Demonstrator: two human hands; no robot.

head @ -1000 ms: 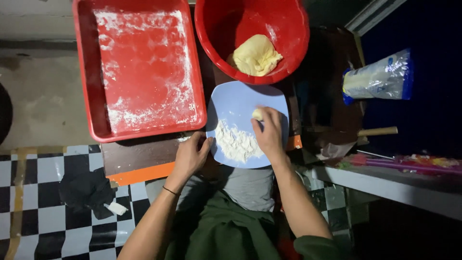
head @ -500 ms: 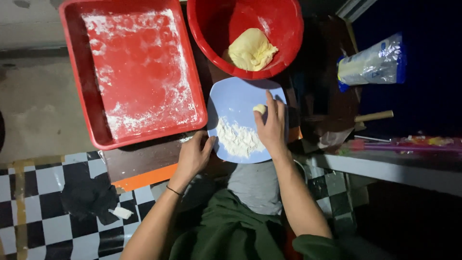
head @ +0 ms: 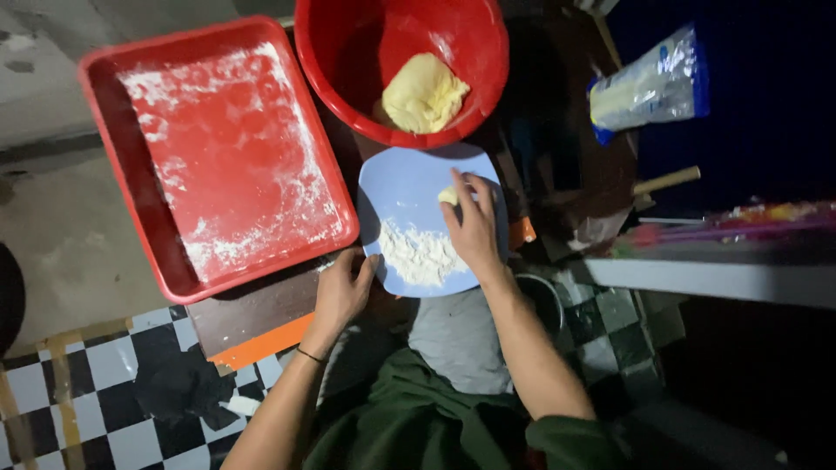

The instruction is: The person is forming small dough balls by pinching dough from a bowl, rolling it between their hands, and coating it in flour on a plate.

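A pale blue plate (head: 402, 185) lies on a low dark board, with a heap of white flour (head: 420, 255) on its near half. My right hand (head: 472, 224) rests over the plate and pinches a small piece of yellow dough (head: 448, 196) at its fingertips. My left hand (head: 342, 292) grips the plate's near-left rim, thumb on the edge. Just beyond the plate stands a red bowl (head: 343, 61) holding a large lump of yellow dough (head: 424, 93).
A red rectangular tray (head: 113, 148) dusted with flour lies to the left of the plate. A clear bag of white powder (head: 646, 87) and a wooden handle (head: 666, 181) are at the right. Below is a checkered floor (head: 104, 383) with a dark cloth (head: 178, 387).
My right hand has slid with the dough piece from the plate's far right edge towards its middle. The view has shifted closer.
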